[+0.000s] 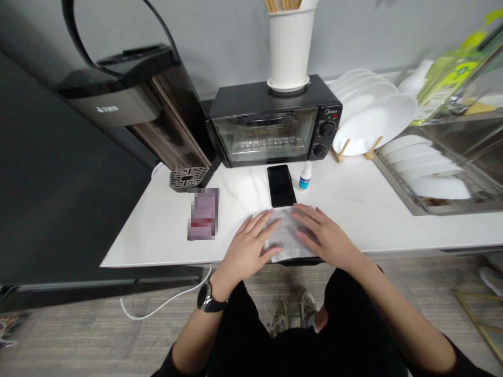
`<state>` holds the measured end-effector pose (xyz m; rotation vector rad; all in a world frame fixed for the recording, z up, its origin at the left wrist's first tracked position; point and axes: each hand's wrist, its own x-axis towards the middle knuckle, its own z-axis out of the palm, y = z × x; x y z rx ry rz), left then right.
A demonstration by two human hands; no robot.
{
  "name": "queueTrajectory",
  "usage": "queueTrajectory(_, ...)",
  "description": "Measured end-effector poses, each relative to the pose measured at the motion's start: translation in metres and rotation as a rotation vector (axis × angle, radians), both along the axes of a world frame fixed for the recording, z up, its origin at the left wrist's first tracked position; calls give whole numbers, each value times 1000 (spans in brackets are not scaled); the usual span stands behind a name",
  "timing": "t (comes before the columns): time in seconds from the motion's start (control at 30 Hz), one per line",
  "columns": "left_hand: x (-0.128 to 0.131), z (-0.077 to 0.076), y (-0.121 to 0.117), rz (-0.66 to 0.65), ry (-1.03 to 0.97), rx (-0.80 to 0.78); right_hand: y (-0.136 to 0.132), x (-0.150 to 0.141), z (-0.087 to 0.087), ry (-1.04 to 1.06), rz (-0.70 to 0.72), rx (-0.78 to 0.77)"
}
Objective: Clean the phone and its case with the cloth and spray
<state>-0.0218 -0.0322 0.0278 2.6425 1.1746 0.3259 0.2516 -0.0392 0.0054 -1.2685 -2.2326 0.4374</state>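
Observation:
A thin whitish sheet, perhaps tissue or a cloth, lies at the front edge of the counter. My left hand rests at its left side, fingers stretched out. On the sheet's right side lies my right hand, its fingers spread, holding nothing. Just beyond the sheet is a black smartphone, screen up. A small white bottle with a blue label stands upright to the right of the phone. Left of my left hand lies a purple, blurred-out flat item.
A toaster oven stands behind the phone, with a white cup of wooden sticks on top. At left is a tall water dispenser. White plates in a rack and a sink with bowls are at right. A white cable hangs below the counter.

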Motion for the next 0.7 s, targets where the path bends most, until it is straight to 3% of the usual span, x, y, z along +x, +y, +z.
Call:
queueTrajectory(0.2, 3, -2, 9, -2, 30, -26, 16, -14, -1, 44, -20, 48)
queueTrajectory(0.3, -3, -2, 13, -14, 36, -48, 28, -5, 4, 213, -196, 89)
queueTrajectory(0.37, -6, -1, 14, -29, 32, -49, 47, 2, 6, 357, -365, 142)
queueTrajectory(0.43, -9, 0, 16, -41, 34, -52, 73, 7, 5, 476, -428, 129)
queueTrajectory(0.57, -11, -3, 19, -36, 54, -68, 113, 7, 4, 633, -296, -60)
queueTrajectory(0.63, -12, -4, 18, -25, 42, -65, 108, 5, 11, 676, -245, -124)
queueTrajectory(0.7, -11, -1, 13, 7, -13, -37, 81, 2, 24, 662, -183, -165)
